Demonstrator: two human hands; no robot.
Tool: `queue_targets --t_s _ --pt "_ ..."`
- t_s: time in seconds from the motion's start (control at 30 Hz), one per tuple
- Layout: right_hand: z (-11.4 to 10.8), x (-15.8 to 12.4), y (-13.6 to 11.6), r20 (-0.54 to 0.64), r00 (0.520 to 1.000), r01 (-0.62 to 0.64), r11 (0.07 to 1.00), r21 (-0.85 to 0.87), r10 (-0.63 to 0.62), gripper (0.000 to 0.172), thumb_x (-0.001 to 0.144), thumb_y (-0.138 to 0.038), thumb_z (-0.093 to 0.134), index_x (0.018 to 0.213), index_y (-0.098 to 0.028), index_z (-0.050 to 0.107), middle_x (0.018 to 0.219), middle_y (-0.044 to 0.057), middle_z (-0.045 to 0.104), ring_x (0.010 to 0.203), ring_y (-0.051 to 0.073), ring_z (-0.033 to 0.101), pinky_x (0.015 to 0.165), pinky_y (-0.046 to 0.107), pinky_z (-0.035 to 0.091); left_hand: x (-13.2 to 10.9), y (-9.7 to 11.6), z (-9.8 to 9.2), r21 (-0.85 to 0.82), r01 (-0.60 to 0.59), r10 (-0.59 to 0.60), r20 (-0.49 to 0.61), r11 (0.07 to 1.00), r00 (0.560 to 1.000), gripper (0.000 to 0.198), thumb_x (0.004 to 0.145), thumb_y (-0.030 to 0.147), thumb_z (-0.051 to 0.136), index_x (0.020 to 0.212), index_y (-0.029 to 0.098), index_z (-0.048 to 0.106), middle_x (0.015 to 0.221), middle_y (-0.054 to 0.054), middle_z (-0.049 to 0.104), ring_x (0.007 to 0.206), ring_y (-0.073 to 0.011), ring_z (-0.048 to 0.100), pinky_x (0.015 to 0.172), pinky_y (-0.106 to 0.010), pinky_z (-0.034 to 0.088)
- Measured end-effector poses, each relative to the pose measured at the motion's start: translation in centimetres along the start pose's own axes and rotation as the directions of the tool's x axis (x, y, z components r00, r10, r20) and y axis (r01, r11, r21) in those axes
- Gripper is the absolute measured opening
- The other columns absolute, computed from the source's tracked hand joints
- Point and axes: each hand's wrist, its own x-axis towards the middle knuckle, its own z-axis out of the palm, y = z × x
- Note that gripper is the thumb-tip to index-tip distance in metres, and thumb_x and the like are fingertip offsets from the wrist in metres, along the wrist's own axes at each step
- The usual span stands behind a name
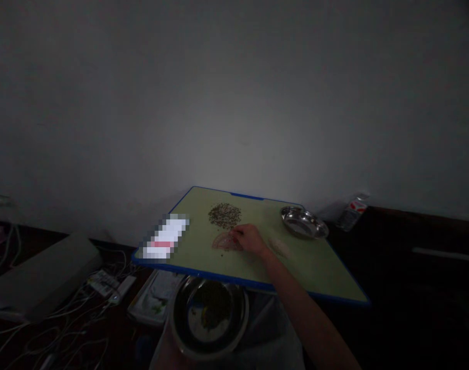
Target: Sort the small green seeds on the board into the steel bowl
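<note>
My right hand is over the green board, its fingers pinched together. Whatever lies between the fingertips is too small and dark to make out. Right by the fingers is a pink see-through half-round piece, shaped like a protractor, partly covered by the hand. Just beyond it, small dark and pale grains are spread in a loose patch. Below the board's near edge a metal bowl with dark green bits inside is tilted. At its lower left my left hand shows dimly, holding it; the fingers are mostly hidden.
The board has a blue rim. On it stand a shiny metal bowl at right, a faint pale patch and a blurred-out white screen. A plastic bottle, cables, a grey box and a white tray lie around.
</note>
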Motion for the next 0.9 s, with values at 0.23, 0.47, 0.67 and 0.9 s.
queue_targets --t_s 0.23,0.47,0.67,0.9 --pt "-0.1 -0.6 -0.7 0.03 1.0 0.004 1.0 0.002 -0.004 0.029 0.099 -0.016 0.058 0.094 -0.019 0.086 0.094 0.007 0.085 0.088 0.019 0.074 0.076 0.023 0.044 -0.3 0.7 0.9 -0.079 0.113 -0.116 -0.033 0.99 0.993 0.083 0.071 0.089 0.056 0.132 0.034 0.072 0.094 -0.01 0.088 0.108 -0.0442 0.078 0.099 -0.067 0.062" --pt "0.2 -2.4 -1.7 0.01 1.0 -0.009 0.997 -0.077 0.01 0.029 0.101 -0.022 0.058 0.105 -0.023 0.086 0.106 0.007 0.085 0.094 0.02 0.075 0.079 0.025 0.045 0.3 -2.2 -1.7 -0.027 0.12 -0.121 -0.04 0.992 0.992 0.073 0.062 0.09 0.063 0.108 0.035 0.079 0.09 -0.012 0.085 0.123 -0.0468 0.072 0.107 -0.067 0.056" --pt "1.2 -5.2 -2.2 0.013 1.0 -0.011 0.999 0.034 0.01 0.03 0.1 -0.021 0.057 0.103 -0.021 0.087 0.097 0.007 0.085 0.083 0.019 0.075 0.073 0.025 0.045 1.2 -4.4 -3.7 -0.066 0.257 -0.258 0.0 0.964 0.966 0.063 0.065 0.089 0.06 0.091 0.036 0.079 0.098 -0.015 0.084 0.115 -0.0504 0.074 0.1 -0.071 0.057" --pt "2.1 -6.5 -2.7 -0.016 0.998 0.056 0.971 0.231 -0.054 0.028 0.096 -0.019 0.059 0.088 -0.019 0.087 0.082 0.006 0.083 0.074 0.018 0.072 0.07 0.025 0.045 1.9 -4.7 -3.3 -0.039 0.192 -0.194 -0.055 0.981 0.979 0.071 0.061 0.092 0.06 0.101 0.037 0.08 0.089 -0.012 0.083 0.107 -0.0476 0.076 0.099 -0.071 0.059"
